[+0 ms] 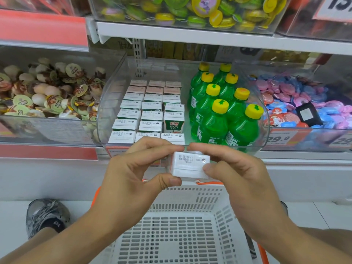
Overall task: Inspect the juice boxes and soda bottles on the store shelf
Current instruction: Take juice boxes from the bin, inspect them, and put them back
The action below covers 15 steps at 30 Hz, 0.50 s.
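Nearest the camera, a white perforated basket [182, 231] with orange handles sits low between the forearms, nothing visible inside it. Just above its far rim, both hands hold one small white juice box [189, 164] between them: the left hand [133, 178] pinches its left end between thumb and curled fingers, and the right hand [242, 180] pinches its right end the same way. The box's top, printed with a date code, faces the camera. A grey shoe [45, 216] stands on the pale floor at left.

Beyond the hands, a clear plastic bin [106, 111] on the shelf holds rows of juice boxes [148, 115] on its left side and green soda bottles [221, 115] with yellow caps on its right, standing upright and close together. The neighbouring bin on the left is full of brown-and-cream jelly cups [47, 92]; the one on the right holds pink and blue cups [297, 100]. On the shelf above, another bin contains green, yellow and purple cups [190, 12]
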Each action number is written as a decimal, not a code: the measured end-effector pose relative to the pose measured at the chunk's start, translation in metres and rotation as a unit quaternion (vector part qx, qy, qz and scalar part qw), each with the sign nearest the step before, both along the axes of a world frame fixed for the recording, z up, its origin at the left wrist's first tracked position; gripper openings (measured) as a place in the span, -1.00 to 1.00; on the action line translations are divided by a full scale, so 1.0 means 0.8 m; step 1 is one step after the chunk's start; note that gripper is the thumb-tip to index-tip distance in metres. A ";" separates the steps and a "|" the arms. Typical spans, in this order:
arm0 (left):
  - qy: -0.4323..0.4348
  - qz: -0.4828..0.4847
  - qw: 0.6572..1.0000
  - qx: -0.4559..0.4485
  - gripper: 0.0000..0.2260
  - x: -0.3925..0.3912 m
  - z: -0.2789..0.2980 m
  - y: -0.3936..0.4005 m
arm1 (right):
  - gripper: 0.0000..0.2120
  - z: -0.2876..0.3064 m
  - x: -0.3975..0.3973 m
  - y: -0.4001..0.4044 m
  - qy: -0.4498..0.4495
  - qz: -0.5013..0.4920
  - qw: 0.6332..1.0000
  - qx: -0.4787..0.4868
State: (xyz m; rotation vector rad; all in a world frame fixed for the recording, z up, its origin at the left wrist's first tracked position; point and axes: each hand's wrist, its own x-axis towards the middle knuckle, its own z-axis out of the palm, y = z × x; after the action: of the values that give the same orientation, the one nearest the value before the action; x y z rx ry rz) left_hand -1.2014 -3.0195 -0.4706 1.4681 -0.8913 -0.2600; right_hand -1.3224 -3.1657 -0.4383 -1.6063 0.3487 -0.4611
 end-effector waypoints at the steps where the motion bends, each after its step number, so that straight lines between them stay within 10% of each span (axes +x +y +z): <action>1: -0.008 0.003 1.000 0.005 -0.59 0.000 0.000 0.000 | -0.66 0.000 0.000 0.000 -0.004 -0.005 1.000 -0.001; 7: -0.049 0.034 0.998 0.036 -0.58 -0.005 0.004 0.002 | -0.72 -0.006 0.003 -0.003 0.002 -0.002 1.000 0.002; 15: 0.154 0.094 0.980 0.084 -0.58 -0.018 -0.007 -0.004 | -0.33 -0.028 0.008 0.018 0.120 0.057 0.987 0.095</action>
State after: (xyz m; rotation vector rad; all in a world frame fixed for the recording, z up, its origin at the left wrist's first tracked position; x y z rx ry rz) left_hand -1.2159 -3.0226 -0.4762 1.6044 -0.4863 -0.4171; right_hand -1.3162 -3.1511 -0.4611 -1.4881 0.4658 -0.1403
